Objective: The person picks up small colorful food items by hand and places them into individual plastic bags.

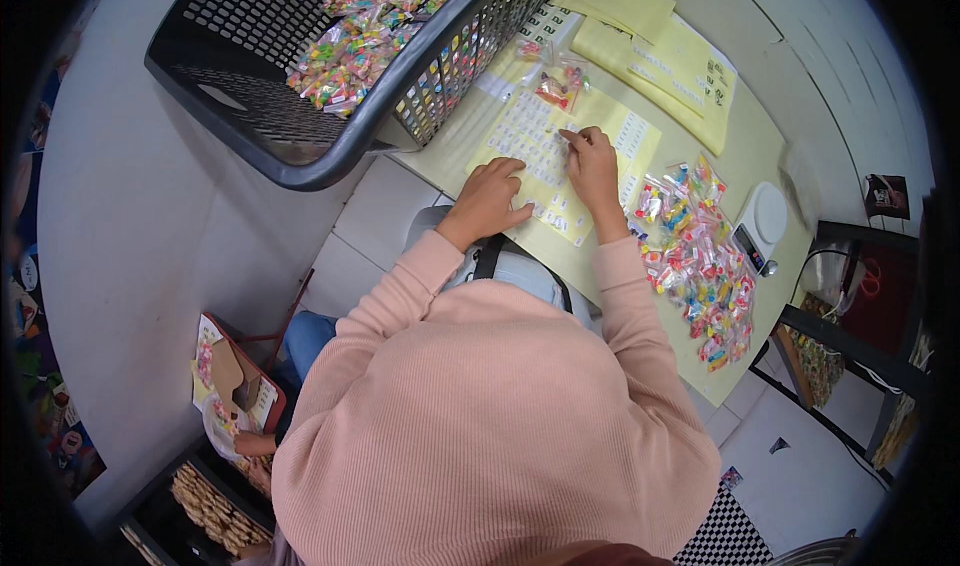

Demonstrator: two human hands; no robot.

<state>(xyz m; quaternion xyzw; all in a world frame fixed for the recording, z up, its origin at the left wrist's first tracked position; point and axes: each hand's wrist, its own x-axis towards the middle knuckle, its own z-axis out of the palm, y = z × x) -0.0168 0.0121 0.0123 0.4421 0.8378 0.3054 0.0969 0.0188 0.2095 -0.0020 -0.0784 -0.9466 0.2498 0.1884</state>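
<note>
A yellow sheet of small white stickers (525, 134) lies on the pale table in front of me. My left hand (486, 197) rests on the sheet's left edge, fingers apart, holding nothing. Over the sheet's right part is my right hand (592, 162), its index finger stretched towards the stickers; whether a sticker is between its fingertips is too small to tell. Just beyond the sheet lies a clear bag of colourful sweets (559, 89). A pile of similar small bags with white labels (694, 258) spreads to the right of my right forearm.
A black plastic basket (330, 172) holding many sweet bags stands at the upper left. Folded yellow sheets (652, 78) lie at the back. A white digital scale (766, 217) is at the right. At the lower left, another person's hand (255, 444) is at a plastic bag (223, 427).
</note>
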